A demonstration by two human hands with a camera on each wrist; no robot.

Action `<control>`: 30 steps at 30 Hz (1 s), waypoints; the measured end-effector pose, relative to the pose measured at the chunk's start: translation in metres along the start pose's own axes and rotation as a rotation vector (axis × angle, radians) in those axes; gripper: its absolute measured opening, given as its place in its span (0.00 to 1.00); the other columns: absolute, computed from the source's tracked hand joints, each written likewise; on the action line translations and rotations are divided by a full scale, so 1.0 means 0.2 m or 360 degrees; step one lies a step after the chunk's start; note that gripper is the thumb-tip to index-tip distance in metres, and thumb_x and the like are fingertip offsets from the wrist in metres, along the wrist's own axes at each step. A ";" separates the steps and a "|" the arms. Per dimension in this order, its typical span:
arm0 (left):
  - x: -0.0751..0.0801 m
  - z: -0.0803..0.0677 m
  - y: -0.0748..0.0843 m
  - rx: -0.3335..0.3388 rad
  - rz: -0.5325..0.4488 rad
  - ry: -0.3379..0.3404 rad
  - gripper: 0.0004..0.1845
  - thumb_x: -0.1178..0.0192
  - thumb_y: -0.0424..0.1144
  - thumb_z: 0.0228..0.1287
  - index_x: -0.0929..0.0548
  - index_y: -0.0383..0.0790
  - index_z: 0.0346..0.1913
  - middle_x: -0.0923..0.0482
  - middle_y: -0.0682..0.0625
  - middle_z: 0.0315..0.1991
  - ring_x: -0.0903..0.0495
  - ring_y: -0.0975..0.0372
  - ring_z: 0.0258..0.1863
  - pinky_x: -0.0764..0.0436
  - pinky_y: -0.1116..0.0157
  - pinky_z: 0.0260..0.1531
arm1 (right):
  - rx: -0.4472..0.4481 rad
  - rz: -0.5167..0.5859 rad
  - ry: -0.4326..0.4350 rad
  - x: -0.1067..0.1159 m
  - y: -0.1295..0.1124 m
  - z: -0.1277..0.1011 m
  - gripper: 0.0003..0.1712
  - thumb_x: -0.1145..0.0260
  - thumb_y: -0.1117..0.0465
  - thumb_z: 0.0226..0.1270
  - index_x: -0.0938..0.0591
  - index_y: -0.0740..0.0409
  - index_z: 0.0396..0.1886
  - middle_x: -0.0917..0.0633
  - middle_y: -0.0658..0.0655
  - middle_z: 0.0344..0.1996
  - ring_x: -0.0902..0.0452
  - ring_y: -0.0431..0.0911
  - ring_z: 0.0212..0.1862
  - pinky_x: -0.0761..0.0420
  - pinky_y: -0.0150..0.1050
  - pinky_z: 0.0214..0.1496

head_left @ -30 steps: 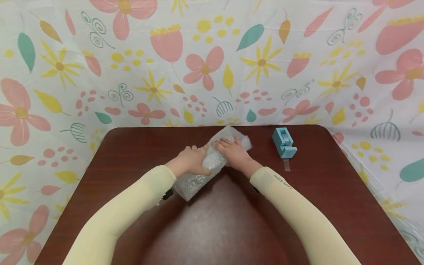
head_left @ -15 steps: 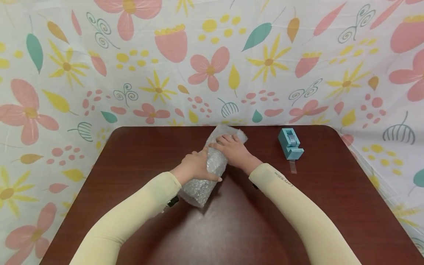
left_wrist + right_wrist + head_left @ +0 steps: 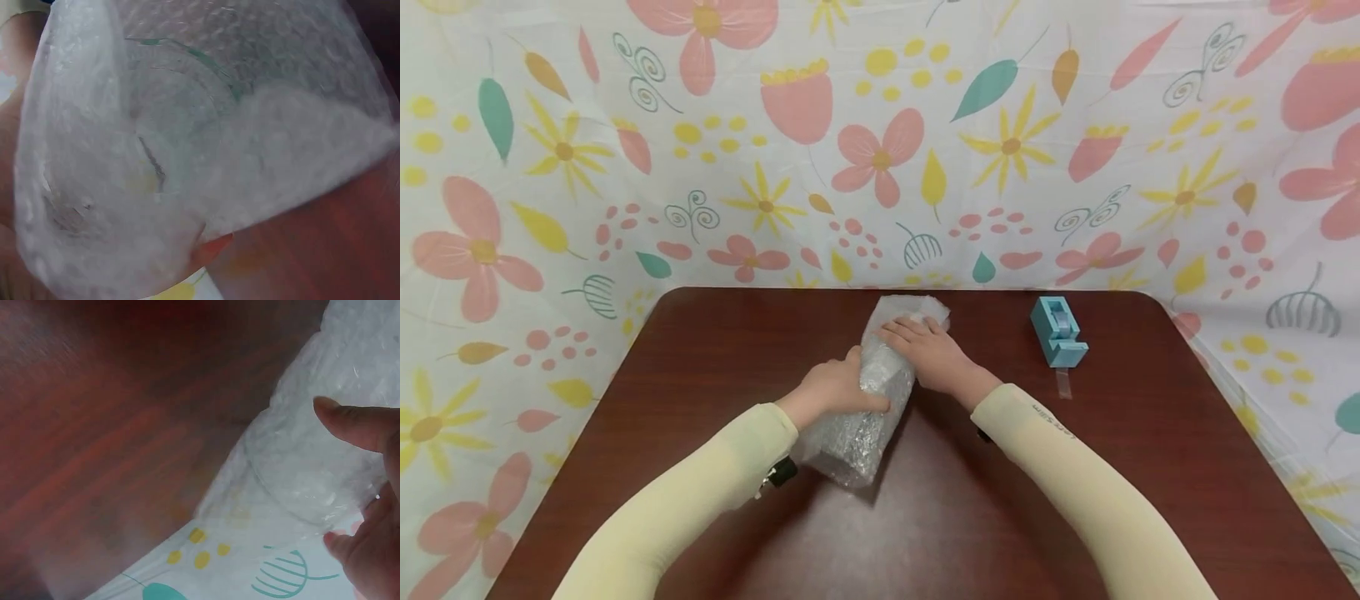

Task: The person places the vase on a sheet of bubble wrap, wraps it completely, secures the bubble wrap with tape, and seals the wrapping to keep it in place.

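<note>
A long bundle of clear bubble wrap (image 3: 880,371) lies slantwise on the table. In the left wrist view, a round rim with a greenish edge shows inside the bubble wrap (image 3: 275,44); the right wrist view shows a clear circular edge through its other end. My left hand (image 3: 835,387) grips the bundle's near half, thumb along the right side. Over the far half, my right hand (image 3: 934,354) holds it with fingers laid across the top. Its thumb (image 3: 356,425) presses the wrap in the right wrist view. The item inside is mostly hidden by layers.
A light blue tape dispenser (image 3: 1058,333) stands at the back right of the dark wooden table (image 3: 715,350), a short strip of tape (image 3: 1063,383) hanging from its front. Behind the table is a flower-print curtain (image 3: 880,217).
The bundle has turned so that it points more away from me, its near end shifting right and closer. Both hands have stayed on it and moved with it.
</note>
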State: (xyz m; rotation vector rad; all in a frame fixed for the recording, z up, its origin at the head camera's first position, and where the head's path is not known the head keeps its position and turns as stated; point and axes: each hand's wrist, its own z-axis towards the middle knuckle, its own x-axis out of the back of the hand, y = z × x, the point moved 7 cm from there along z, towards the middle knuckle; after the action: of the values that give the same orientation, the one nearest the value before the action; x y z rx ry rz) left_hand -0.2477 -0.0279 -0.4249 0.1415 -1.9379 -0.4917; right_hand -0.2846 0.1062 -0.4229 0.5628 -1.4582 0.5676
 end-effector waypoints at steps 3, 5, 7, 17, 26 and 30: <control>-0.02 -0.03 -0.03 0.0008 -0.0131 -0.0004 0.62 0.34 0.66 0.57 0.51 0.31 0.81 0.32 0.34 0.75 0.24 0.43 0.68 0.23 0.49 0.67 | 0.0004 0.0098 0.0010 -0.02 0.00 -0.03 0.44 0.42 0.78 0.69 0.41 0.52 0.82 0.37 0.58 0.81 0.47 0.56 0.83 0.41 0.69 0.78; -0.04 -0.03 -0.05 0.0013 -0.0189 0.0004 0.63 0.34 0.67 0.56 0.51 0.32 0.81 0.33 0.34 0.75 0.24 0.42 0.68 0.23 0.48 0.67 | -0.0009 0.0160 0.0020 -0.03 0.00 -0.04 0.44 0.44 0.77 0.69 0.41 0.52 0.82 0.39 0.58 0.81 0.48 0.57 0.83 0.42 0.71 0.77; -0.05 -0.03 -0.05 0.0006 -0.0217 0.0015 0.63 0.34 0.68 0.56 0.51 0.32 0.81 0.33 0.33 0.75 0.24 0.42 0.68 0.23 0.48 0.67 | -0.0022 0.0209 0.0019 -0.04 0.01 -0.05 0.44 0.45 0.79 0.68 0.41 0.52 0.82 0.39 0.58 0.82 0.50 0.57 0.84 0.42 0.72 0.77; -0.11 -0.04 -0.04 0.0070 -0.0515 0.0026 0.62 0.36 0.69 0.58 0.52 0.32 0.82 0.36 0.31 0.76 0.30 0.38 0.72 0.25 0.43 0.68 | 0.0009 0.0269 -0.0068 -0.01 0.03 -0.02 0.46 0.42 0.83 0.64 0.36 0.49 0.79 0.43 0.60 0.83 0.54 0.61 0.84 0.49 0.75 0.78; -0.19 -0.07 0.00 0.0078 -0.0778 0.0008 0.61 0.39 0.68 0.61 0.53 0.28 0.80 0.41 0.28 0.77 0.32 0.38 0.73 0.28 0.43 0.70 | 0.0176 0.0138 -0.0212 0.04 0.01 0.00 0.42 0.45 0.84 0.66 0.30 0.47 0.75 0.39 0.61 0.81 0.52 0.62 0.83 0.37 0.69 0.76; -0.21 -0.08 -0.01 0.0004 -0.0874 -0.0111 0.57 0.50 0.69 0.70 0.58 0.28 0.81 0.49 0.28 0.80 0.39 0.37 0.77 0.34 0.41 0.74 | 0.0229 0.0121 -0.0253 0.04 0.00 0.01 0.42 0.45 0.85 0.65 0.29 0.49 0.74 0.39 0.61 0.81 0.52 0.63 0.83 0.37 0.68 0.76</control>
State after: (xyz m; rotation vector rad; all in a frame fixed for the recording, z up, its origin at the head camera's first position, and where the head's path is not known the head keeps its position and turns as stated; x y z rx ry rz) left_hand -0.2165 -0.0207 -0.4569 0.6764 -1.9587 -0.8611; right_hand -0.2867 0.1046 -0.4157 0.6800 -1.6023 0.7046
